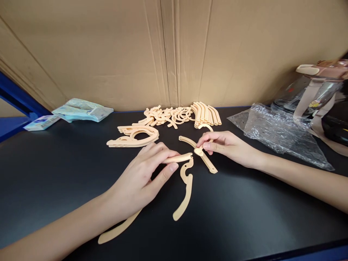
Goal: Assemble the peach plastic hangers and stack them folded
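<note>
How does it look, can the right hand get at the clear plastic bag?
Probably yes. The clear plastic bag lies near the right hand and nothing visible stands between them, though it would likely have to put down the jointed beige piece first.

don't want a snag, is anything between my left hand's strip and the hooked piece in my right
Nothing visible between the strip and hooked piece; a curved piece lies just nearer you, by the strip's tip.

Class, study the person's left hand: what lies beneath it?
Beneath the left hand, one end of a curved beige piece shows on the black tabletop. The hand and wrist cover its other end, so its full shape cannot be seen.
</note>
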